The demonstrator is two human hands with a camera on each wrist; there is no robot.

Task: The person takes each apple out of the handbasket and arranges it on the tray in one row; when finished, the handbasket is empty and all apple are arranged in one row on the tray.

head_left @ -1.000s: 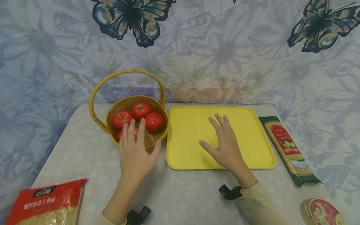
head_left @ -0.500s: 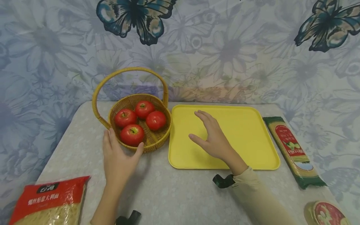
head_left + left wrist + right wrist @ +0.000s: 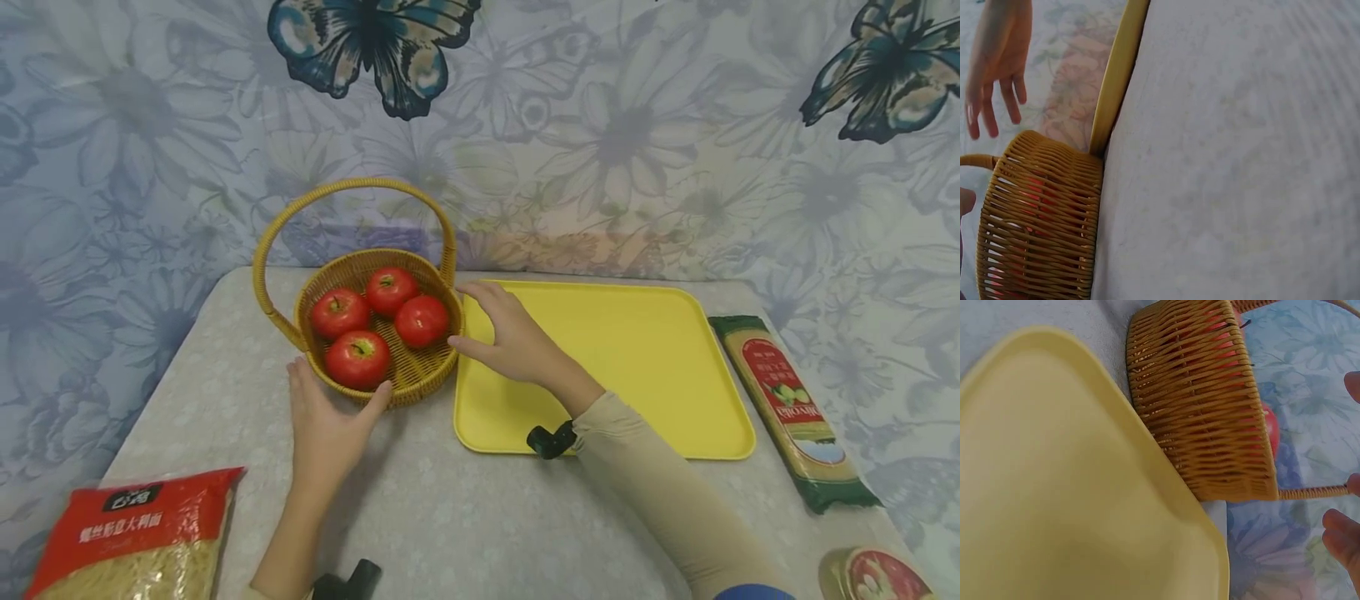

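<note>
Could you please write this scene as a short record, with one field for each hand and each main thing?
wicker basket: holds four red apples
left hand: at the basket's near left side, contact unclear
right hand: at the basket's right side, over the yellow tray, contact unclear
right of tray: long packet with green ends
near right: round tin, partly out of frame
near left: bag of spiral pasta

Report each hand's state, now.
Left hand: open, beside the basket, contact unclear.
Right hand: open, by the basket's opposite side, contact unclear.
</note>
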